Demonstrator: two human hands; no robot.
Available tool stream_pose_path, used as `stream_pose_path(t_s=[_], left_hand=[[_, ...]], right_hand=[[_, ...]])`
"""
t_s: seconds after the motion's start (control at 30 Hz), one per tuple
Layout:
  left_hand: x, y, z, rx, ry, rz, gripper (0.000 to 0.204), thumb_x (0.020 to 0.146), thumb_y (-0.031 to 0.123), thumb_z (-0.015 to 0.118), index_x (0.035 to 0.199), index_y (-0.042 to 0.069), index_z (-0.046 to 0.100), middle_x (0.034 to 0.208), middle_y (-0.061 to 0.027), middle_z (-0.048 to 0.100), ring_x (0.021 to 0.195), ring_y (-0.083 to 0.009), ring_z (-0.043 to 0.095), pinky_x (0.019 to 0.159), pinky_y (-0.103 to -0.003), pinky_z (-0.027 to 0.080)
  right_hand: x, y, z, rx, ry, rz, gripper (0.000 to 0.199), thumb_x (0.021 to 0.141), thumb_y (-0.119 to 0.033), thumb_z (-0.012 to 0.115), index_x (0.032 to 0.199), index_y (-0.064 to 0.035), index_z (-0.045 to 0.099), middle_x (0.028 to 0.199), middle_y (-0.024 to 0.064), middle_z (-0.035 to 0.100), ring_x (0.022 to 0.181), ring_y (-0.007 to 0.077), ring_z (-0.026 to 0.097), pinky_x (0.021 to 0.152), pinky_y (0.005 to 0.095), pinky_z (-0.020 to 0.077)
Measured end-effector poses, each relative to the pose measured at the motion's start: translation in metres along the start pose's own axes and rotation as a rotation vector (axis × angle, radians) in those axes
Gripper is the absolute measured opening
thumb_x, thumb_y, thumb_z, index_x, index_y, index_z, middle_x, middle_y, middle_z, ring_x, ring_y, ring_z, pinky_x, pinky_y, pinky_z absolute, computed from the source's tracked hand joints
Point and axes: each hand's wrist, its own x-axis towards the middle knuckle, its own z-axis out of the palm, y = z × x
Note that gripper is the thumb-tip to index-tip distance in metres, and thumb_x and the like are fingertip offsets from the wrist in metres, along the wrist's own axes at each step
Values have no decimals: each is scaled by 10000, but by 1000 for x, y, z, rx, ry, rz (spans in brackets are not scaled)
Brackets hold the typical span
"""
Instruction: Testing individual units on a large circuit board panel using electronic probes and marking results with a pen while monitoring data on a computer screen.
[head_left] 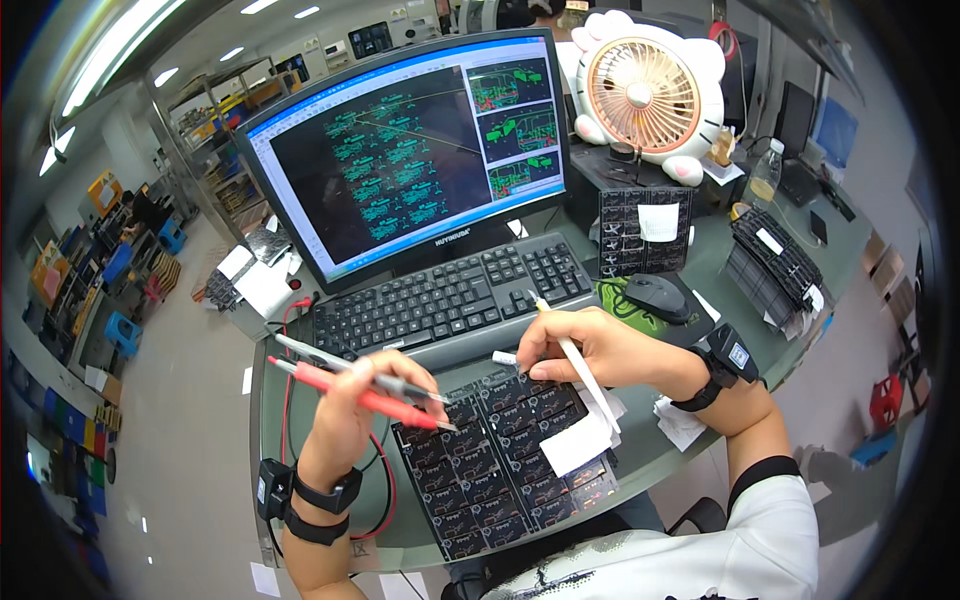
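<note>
My left hand [358,400] grips two test probes at once, a red probe [350,392] and a grey probe [345,366], their tips pointing right over the upper left of a black circuit board panel [500,470]. That panel lies flat on the green desk [400,520] in front of me. My right hand [585,345] holds a white pen [580,365] that slants down to the right, and its fingertips touch the panel's top edge by a small white piece [503,357]. A white paper slip [577,443] rests on the panel's right side.
A black keyboard [450,295] sits just behind the panel, with a monitor [410,150] showing a circuit layout beyond it. A black mouse [658,295], stacked dark boards [640,228] and a pink desk fan [645,92] stand at the right. Red leads [288,340] run along the desk's left edge.
</note>
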Motion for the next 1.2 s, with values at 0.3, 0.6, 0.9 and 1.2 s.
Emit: stream_pose_path(t_s=[0.3,0.6,0.9,1.2], left_hand=[[-13,12,26,240,-250,-210,462,985,331,349,974,-32,635,948,-90,637,898,-152,570,839,-298,445],[-24,-3,24,195,-208,-158,334,964,258,458,1038,-20,628,927,-76,648,718,-123,603,634,-263,484],[-23,3,27,262,-192,-175,396,1018,321,409,992,7,650,819,-63,648,667,-105,578,612,-253,456],[-18,17,26,336,-218,-197,405,990,311,394,938,1,648,784,-61,618,634,-109,547,583,-262,445]], right_hand=[[5,-25,3,-158,-112,13,220,871,-164,695,997,-10,601,936,87,659,880,197,662,768,323,518],[62,-74,42,-167,-274,5,453,881,-464,651,1034,-37,639,664,120,639,636,262,649,601,354,472],[56,-58,30,97,-97,-42,259,890,-249,698,839,-66,522,711,2,584,666,90,557,582,267,439],[5,-13,-7,558,-79,292,236,969,-271,570,913,-44,548,872,45,574,770,142,665,613,241,506]])
